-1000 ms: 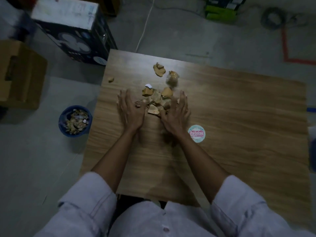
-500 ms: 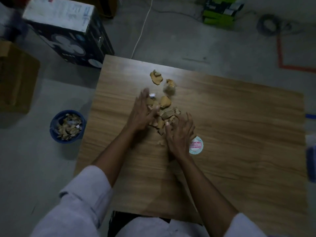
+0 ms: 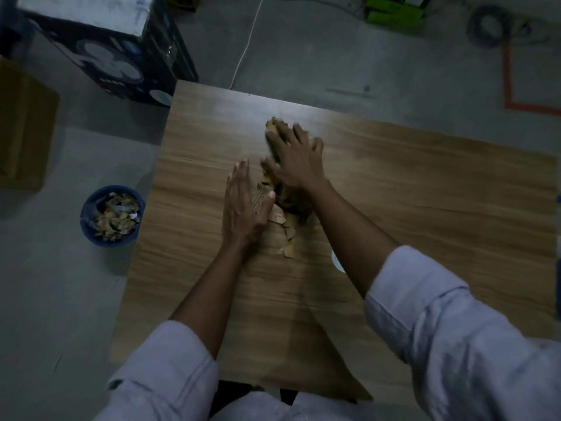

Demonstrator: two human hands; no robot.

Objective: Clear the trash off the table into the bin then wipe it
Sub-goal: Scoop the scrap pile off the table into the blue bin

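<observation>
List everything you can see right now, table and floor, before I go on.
table: one, light wood, centre
cardboard scraps: one loose pile, tan, mid-table between the hands
bin: one, blue, floor left of table, scraps inside
round disc: one, white, on table, mostly hidden by right forearm
printed box: one, dark, floor beyond table's far-left corner
cardboard box: one, brown, floor far left
white cable: one, floor beyond table
coiled cable: one, dark, floor top right
green item: one, floor top
tape: one angle, red, floor right
left hand: fingers straight, touches pile's left side
right hand: fingers spread, rests on far scraps
</observation>
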